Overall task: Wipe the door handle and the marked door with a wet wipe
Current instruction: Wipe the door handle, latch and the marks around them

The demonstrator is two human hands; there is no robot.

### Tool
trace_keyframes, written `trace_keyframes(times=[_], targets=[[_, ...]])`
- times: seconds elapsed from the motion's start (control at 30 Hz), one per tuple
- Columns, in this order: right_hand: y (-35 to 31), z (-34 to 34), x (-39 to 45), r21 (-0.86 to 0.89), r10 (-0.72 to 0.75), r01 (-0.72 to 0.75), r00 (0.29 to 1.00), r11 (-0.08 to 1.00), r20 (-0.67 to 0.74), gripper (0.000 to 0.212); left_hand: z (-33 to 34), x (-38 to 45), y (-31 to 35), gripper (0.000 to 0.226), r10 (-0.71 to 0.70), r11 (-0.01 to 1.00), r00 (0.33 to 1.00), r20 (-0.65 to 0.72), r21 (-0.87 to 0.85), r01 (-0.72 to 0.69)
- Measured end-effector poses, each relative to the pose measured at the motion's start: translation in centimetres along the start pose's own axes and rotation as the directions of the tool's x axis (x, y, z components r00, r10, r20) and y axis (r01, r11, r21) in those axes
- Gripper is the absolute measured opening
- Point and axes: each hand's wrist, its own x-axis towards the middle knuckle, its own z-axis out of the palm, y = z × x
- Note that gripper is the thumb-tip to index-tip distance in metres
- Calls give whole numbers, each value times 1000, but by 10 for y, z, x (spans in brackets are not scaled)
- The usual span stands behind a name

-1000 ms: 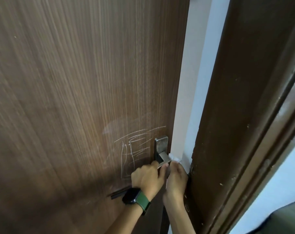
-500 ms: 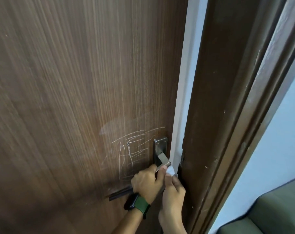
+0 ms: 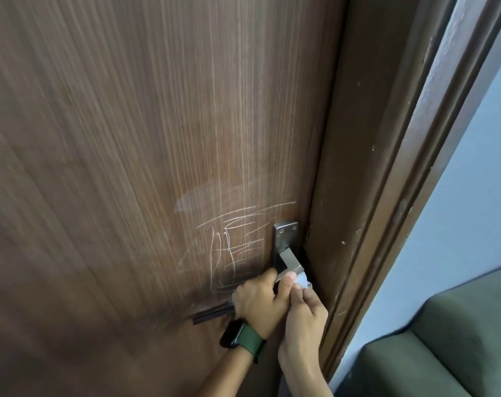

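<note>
A brown wood-grain door [image 3: 129, 138] fills most of the view. White chalk-like scribbles [image 3: 232, 247] mark it just left of the metal handle [image 3: 289, 260], which sits on a steel backplate [image 3: 285, 233]. My left hand [image 3: 258, 302], with a dark watch on a green strap, grips the lever of the handle. My right hand [image 3: 303, 316] pinches a white wet wipe [image 3: 302, 280] against the handle's outer end. The lever itself is mostly hidden under my left hand.
The dark brown door frame [image 3: 372, 196] runs down the right of the door, touching its edge. A pale wall [image 3: 467, 196] lies beyond it, and a green cushioned seat [image 3: 444, 353] sits at the lower right.
The white gap between door and frame has closed; the door now sits against the frame. My hands stayed on the handle, and the wipe shifted to the lever's end.
</note>
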Motion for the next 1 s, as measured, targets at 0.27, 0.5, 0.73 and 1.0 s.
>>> trace_keyframes(times=[0.27,0.5,0.73,1.0], targets=[[-1,-13,-9,-51,-8,7,1000,999,-23,29,-2,-15,6,58,21,998,1000,12,-60,-20],[-6,-16,-12,-138,-50,47,999,989,-18,28,-11,-17,11,66,-12,997,996,88,-69,18],[-40,-21,-8,-581,-669,641,713,501,210,27,-49,5,23,30,-31,987,937,348,160,-27],[-61,6,18,-607,-679,794,427,-35,597,30,-97,10,24,22,-41,998,932,360,-23,52]])
